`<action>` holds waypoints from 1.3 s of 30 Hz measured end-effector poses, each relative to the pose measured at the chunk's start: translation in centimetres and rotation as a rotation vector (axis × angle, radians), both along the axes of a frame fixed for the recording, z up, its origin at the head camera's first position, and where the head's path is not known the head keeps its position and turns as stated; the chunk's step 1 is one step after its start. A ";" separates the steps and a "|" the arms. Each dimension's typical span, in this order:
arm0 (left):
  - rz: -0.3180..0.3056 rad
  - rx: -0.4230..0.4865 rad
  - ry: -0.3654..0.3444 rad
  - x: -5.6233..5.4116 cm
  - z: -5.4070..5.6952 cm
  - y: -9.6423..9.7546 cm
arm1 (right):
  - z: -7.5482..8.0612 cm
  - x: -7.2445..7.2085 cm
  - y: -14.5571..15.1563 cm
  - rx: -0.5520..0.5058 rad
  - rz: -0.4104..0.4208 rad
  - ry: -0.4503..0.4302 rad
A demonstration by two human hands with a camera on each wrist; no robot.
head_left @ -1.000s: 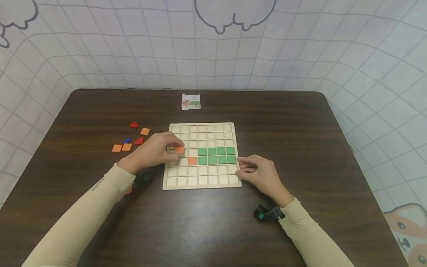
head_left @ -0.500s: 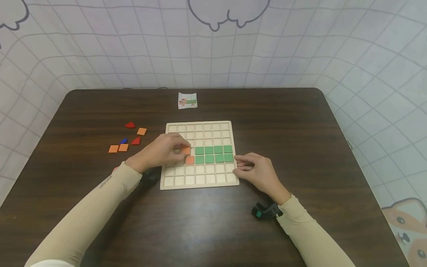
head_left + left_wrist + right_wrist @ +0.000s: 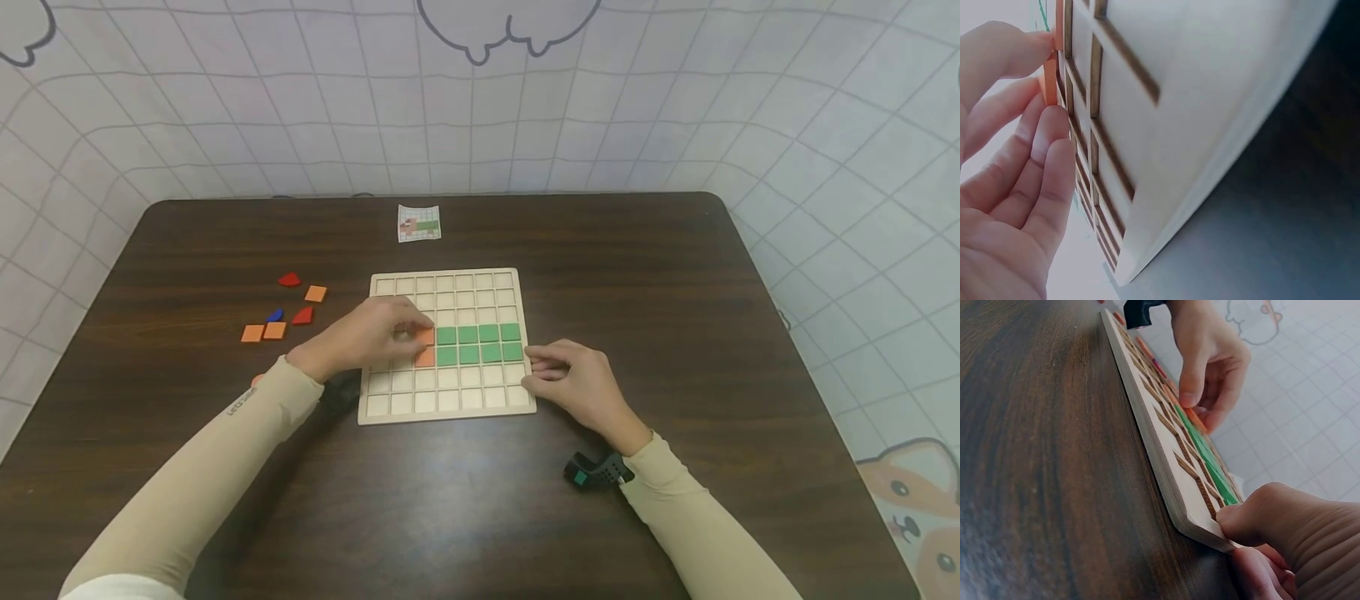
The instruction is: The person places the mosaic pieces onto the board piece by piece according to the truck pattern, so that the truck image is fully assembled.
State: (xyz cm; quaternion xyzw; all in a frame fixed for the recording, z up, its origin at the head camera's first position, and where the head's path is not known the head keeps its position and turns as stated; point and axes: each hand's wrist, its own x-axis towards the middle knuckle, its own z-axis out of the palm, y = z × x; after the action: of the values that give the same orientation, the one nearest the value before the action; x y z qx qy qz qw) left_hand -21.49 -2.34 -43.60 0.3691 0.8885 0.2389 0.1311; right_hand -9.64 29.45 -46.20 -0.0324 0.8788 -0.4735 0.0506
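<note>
A pale wooden grid board (image 3: pixel 447 403) lies on the dark table. My left hand (image 3: pixel 367 333) is over its left half, thumb and index finger pinching an orange square tile (image 3: pixel 1050 81) low at the cells. In the head view that tile (image 3: pixel 426 336) sits just left of the upper row of green tiles (image 3: pixel 468 334). Another orange square tile (image 3: pixel 424 357) lies in the row below, beside the thumb. My right hand (image 3: pixel 573 379) grips the board's right edge; in the right wrist view the thumb (image 3: pixel 1244 515) presses on top of the rim with fingers under it.
Left of the board lie several orange squares (image 3: pixel 252 333), red pieces (image 3: pixel 303 316) and a blue piece (image 3: pixel 275 315). An orange piece (image 3: pixel 257 380) is partly hidden by the left sleeve. A small printed pattern card (image 3: pixel 418 223) lies behind the board.
My left hand has carried the orange tile rightward across the board and down beside the green tiles. The right hand keeps its hold on the board's edge. The head view has shifted slightly.
</note>
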 end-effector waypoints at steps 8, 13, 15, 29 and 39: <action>0.014 0.001 -0.011 0.0 0.0 0.0 | 0.0 0.0 0.0 0.011 -0.004 0.002; 0.019 -0.010 -0.021 -0.1 -0.1 0.0 | 0.0 -0.1 -0.1 0.006 -0.002 0.003; 0.014 -0.007 -0.017 -0.1 -0.1 -0.1 | 0.0 0.0 -0.1 0.003 0.000 0.003; 0.006 0.043 -0.004 0.1 -0.2 -0.5 | -0.1 0.1 -0.2 0.007 -0.004 -0.001; 0.063 0.006 -0.035 0.2 0.8 -1.7 | -0.2 0.0 -0.1 0.006 -0.006 -0.003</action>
State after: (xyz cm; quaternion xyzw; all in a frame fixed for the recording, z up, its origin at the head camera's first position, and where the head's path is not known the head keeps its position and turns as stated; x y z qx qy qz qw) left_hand -21.25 -4.04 -42.81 0.3370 0.8966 0.2520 0.1380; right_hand -9.63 29.40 -46.36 -0.0290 0.8802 -0.4709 0.0505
